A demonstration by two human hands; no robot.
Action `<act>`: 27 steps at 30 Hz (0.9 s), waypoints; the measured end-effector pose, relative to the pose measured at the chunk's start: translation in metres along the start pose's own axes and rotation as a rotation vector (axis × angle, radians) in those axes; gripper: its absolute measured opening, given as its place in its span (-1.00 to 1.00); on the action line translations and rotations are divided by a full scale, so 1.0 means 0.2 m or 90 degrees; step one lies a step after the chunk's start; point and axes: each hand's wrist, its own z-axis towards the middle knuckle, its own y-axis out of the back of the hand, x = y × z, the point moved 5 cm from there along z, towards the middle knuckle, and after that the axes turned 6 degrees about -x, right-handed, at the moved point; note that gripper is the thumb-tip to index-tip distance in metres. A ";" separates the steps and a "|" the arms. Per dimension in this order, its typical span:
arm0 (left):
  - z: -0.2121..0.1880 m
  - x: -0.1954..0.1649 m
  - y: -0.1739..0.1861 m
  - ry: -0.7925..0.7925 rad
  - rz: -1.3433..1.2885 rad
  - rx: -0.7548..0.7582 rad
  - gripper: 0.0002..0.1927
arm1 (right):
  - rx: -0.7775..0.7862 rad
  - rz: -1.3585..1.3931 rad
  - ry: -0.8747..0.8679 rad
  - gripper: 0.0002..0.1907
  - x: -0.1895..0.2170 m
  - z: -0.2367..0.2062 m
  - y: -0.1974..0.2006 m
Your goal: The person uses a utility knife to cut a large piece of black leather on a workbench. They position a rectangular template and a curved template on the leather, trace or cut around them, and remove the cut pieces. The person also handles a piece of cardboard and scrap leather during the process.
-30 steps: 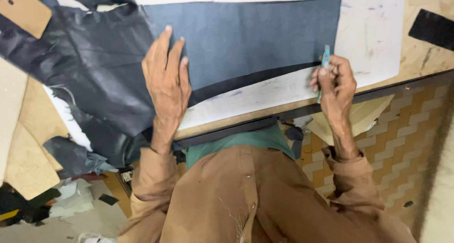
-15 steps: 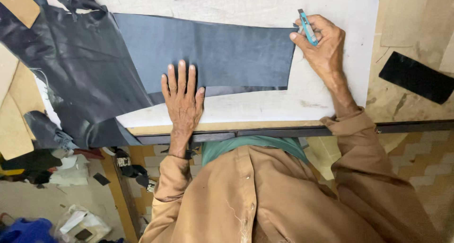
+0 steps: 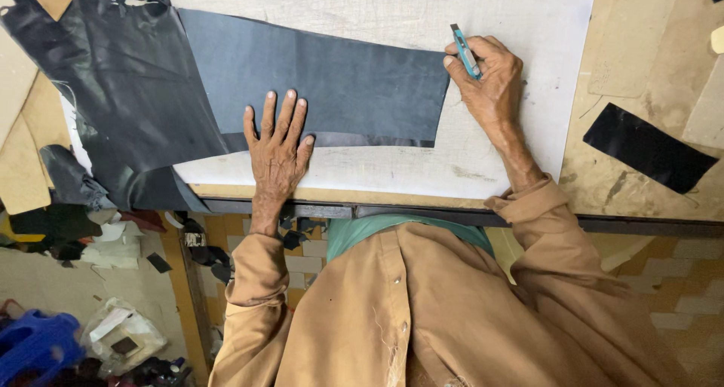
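A dark grey-blue sheet lies on a scuffed off-white cutting board, beside glossy black leather. The knife is teal, and a black strip rests on the tan, stained table. The sleeves are plain light brown over a green garment.

1. No boxes, signs or screens show on the table.
2. On the floor at the near left lies a crumpled clear plastic bag. It looks like a wrapper, with white paper and a small dark piece inside.
3. Just left of it sits a blue plastic thing. It is too cut off to tell what it is.
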 end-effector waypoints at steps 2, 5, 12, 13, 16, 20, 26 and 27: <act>0.00 0.01 -0.01 -0.005 0.017 -0.003 -0.43 | 0.004 -0.005 -0.019 -0.89 -0.01 -0.01 -0.01; 0.00 0.04 -0.02 0.004 -0.005 -0.016 -0.40 | -0.006 0.078 -0.086 -0.85 -0.04 -0.02 -0.04; -0.02 0.10 0.05 -0.013 -0.059 -0.059 -0.36 | 0.035 0.070 -0.132 -0.76 -0.01 0.02 -0.05; -0.03 0.11 0.06 -0.012 -0.081 -0.072 -0.36 | 0.050 0.055 -0.160 -0.76 0.00 0.03 -0.02; -0.09 0.15 0.12 0.009 -0.196 -0.185 -0.36 | 0.092 0.084 -0.080 -0.81 0.15 0.09 0.01; -0.27 0.35 0.20 0.310 -0.261 -0.430 -0.46 | 0.219 -0.019 0.060 -0.79 0.45 0.16 -0.17; -0.45 0.60 0.27 0.414 -0.286 -0.412 -0.50 | 0.576 -0.099 0.177 -0.64 0.87 0.06 -0.87; -0.44 0.62 0.27 0.373 -0.297 -0.387 -0.50 | 0.618 -0.159 0.221 -0.64 0.92 0.03 -0.97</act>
